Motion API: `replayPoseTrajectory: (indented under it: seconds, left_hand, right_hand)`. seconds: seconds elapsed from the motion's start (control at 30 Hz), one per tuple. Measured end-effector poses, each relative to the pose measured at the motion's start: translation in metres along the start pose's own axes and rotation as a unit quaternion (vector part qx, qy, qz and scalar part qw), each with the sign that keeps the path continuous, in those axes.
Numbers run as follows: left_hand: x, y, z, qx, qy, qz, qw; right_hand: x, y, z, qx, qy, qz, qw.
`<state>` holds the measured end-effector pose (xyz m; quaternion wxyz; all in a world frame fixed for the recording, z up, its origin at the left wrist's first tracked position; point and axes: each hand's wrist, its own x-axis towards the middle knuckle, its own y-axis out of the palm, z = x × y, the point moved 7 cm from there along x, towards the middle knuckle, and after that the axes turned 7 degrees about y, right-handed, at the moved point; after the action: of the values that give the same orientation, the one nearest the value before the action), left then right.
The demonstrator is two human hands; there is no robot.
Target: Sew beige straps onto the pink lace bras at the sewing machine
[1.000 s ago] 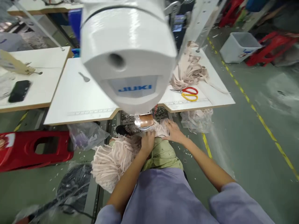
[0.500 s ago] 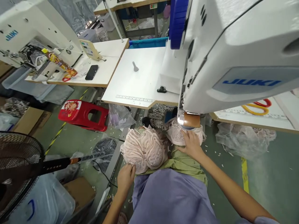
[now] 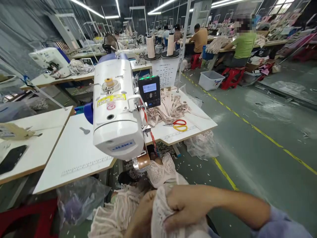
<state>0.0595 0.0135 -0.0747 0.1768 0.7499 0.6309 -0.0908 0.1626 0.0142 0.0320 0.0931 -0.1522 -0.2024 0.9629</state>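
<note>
Low in the view, my right hand (image 3: 185, 206) grips a pale pink lace bra (image 3: 159, 208), fingers folded over its cup. Beside it my left hand (image 3: 141, 216) closes on the same bra's left edge; part of that hand is blurred. A stack of similar bras (image 3: 114, 211) lies to the left of my hands, over my lap. Just beyond my hands, another lace bra (image 3: 162, 170) rests beneath the front end of the white sewing machine (image 3: 119, 132).
Scissors with red and yellow handles (image 3: 180, 125) lie on the right table by a heap of beige straps (image 3: 168, 107). A control panel (image 3: 149, 92) stands behind the machine. A phone (image 3: 12, 158) lies at left. Co-workers sit further back, one in a green shirt (image 3: 245, 46).
The view has swung up and to the right, showing the workshop. My hands, formerly apart on the stack and the bra under the machine, are now together on one bra.
</note>
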Motion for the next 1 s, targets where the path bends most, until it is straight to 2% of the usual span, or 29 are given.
replayPoseTrajectory:
  seconds: [0.07, 0.1, 0.13, 0.17, 0.2, 0.23, 0.27, 0.3, 0.37, 0.43, 0.5, 0.6, 0.67, 0.73, 0.8, 0.83, 0.87, 0.93, 1.0]
  left_hand:
    - [0.012, 0.023, 0.006, -0.086, -0.028, 0.038, 0.995]
    - [0.015, 0.026, 0.010, -0.106, -0.024, 0.032, 0.994]
    - [0.018, 0.023, 0.014, -0.108, -0.011, 0.011, 0.994]
    - [0.019, 0.017, 0.018, -0.092, 0.008, -0.016, 0.996]
    - [0.019, 0.011, 0.020, -0.060, 0.029, -0.044, 0.997]
    - [0.019, 0.006, 0.022, -0.015, 0.048, -0.065, 0.997]
    - [0.019, 0.003, 0.022, 0.037, 0.068, -0.074, 0.994]
    - [0.019, 0.003, 0.021, 0.091, 0.093, -0.076, 0.989]
    - [0.017, 0.006, 0.014, 0.191, 0.153, -0.084, 0.966]
    - [0.014, 0.007, 0.007, 0.262, 0.209, -0.113, 0.935]
    - [0.012, 0.005, 0.006, 0.300, 0.227, -0.130, 0.917]
    - [0.010, -0.007, 0.010, 0.311, 0.214, -0.139, 0.915]
    - [0.007, -0.019, 0.009, 0.302, 0.215, -0.166, 0.914]
    - [0.005, -0.029, 0.002, 0.296, 0.229, -0.183, 0.909]
    - [0.004, -0.034, -0.009, 0.296, 0.251, -0.166, 0.906]
    - [0.002, -0.035, -0.015, 0.295, 0.264, -0.156, 0.905]
    - [0.000, -0.037, -0.023, 0.291, 0.275, -0.150, 0.904]
    - [-0.005, -0.037, -0.037, 0.269, 0.293, -0.139, 0.907]
    - [-0.009, -0.026, -0.051, 0.235, 0.314, -0.090, 0.916]
  right_hand:
    - [-0.024, -0.012, -0.007, 0.035, 0.019, 0.083, 0.996]
    - [-0.031, -0.017, -0.016, 0.033, 0.032, 0.118, 0.992]
    - [-0.032, -0.029, -0.032, 0.012, 0.063, 0.117, 0.991]
    - [-0.030, -0.049, -0.052, -0.032, 0.113, 0.062, 0.991]
    - [-0.025, -0.078, -0.073, -0.089, 0.172, -0.034, 0.980]
    - [-0.023, -0.116, -0.092, -0.159, 0.242, -0.172, 0.941]
    - [-0.025, -0.154, -0.106, -0.219, 0.306, -0.309, 0.874]
    - [-0.019, -0.181, -0.116, -0.242, 0.330, -0.373, 0.833]
    - [0.005, -0.220, -0.129, -0.265, 0.328, -0.422, 0.802]
    - [0.036, -0.243, -0.134, -0.284, 0.287, -0.423, 0.811]
    - [0.060, -0.253, -0.135, -0.301, 0.245, -0.417, 0.822]
    - [0.069, -0.252, -0.133, -0.310, 0.210, -0.430, 0.822]
    - [0.058, -0.243, -0.129, -0.312, 0.198, -0.449, 0.814]
    - [0.034, -0.227, -0.120, -0.287, 0.186, -0.492, 0.801]
    - [0.001, -0.201, -0.107, -0.177, 0.150, -0.565, 0.792]
    - [-0.016, -0.183, -0.101, -0.076, 0.121, -0.596, 0.790]
    - [-0.028, -0.161, -0.097, 0.037, 0.095, -0.602, 0.792]
    - [-0.026, -0.103, -0.088, 0.236, 0.096, -0.476, 0.842]
    - [-0.015, -0.045, -0.069, 0.348, 0.081, -0.330, 0.874]
